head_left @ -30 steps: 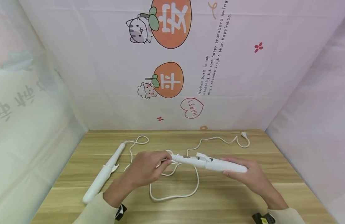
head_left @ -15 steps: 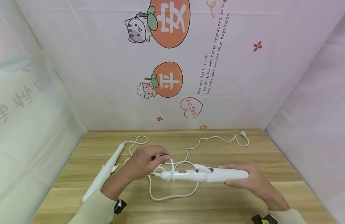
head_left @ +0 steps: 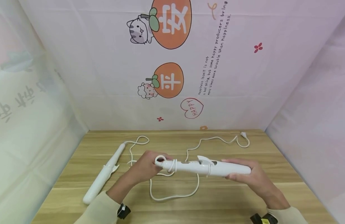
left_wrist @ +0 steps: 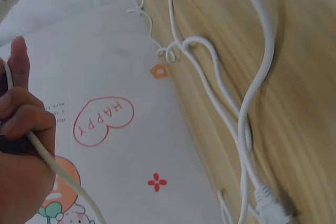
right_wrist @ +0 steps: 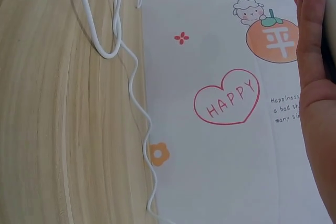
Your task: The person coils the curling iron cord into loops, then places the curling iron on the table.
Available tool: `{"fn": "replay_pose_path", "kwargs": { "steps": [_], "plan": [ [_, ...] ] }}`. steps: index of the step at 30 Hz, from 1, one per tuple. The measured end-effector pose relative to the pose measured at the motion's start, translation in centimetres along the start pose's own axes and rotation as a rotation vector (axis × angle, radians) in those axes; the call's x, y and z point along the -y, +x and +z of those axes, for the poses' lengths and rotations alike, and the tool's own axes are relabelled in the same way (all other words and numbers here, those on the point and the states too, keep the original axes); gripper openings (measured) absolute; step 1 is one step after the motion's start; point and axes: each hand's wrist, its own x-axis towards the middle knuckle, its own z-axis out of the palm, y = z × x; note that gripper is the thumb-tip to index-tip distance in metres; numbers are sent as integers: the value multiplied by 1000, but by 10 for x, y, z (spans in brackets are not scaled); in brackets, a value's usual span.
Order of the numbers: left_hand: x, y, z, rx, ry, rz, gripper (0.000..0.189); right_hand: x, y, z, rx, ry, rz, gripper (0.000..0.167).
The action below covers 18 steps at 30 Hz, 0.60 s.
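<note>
Held level above the table, a white curling iron (head_left: 193,167) lies across the middle of the head view. My right hand (head_left: 254,178) grips its thick right end, thumb in front and fingers behind. At the thin left end, turns of white cord (head_left: 173,165) circle the iron. My left hand (head_left: 145,166) is behind that end, its fingertips hidden there in the head view. In the left wrist view its curled fingers (left_wrist: 29,119) hold a length of the cord (left_wrist: 65,177). A second white curling iron (head_left: 99,183) lies slanted on the table, left of my left forearm.
On the wood-grain table (head_left: 217,202), a loop of white cord (head_left: 175,197) lies below the held iron. Cord runs toward a plug (head_left: 243,134) at the back right. The second iron's cord (head_left: 138,140) curls at the back left. A printed cloth (head_left: 231,105) hangs behind.
The held iron dips toward me, then rises again. My left hand lifts the cord over the thin end, then goes down behind it. My right hand keeps its grip; the second iron stays put.
</note>
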Motion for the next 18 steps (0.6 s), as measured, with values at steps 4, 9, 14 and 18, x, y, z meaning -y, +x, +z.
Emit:
{"fn": "replay_pose_path", "kwargs": {
  "steps": [4,9,14,18],
  "plan": [
    [-3,0,12,-35,-32,-123,21,2,4,5,-93,-46,80,44],
    [-8,2,21,-95,-5,-166,25,4,8,10,-164,-135,134,43],
    [-10,1,27,-120,70,-166,29,5,12,14,-202,-213,169,44],
    [-10,0,31,-133,130,-141,34,3,14,16,-246,-250,205,45]
  ]
}}
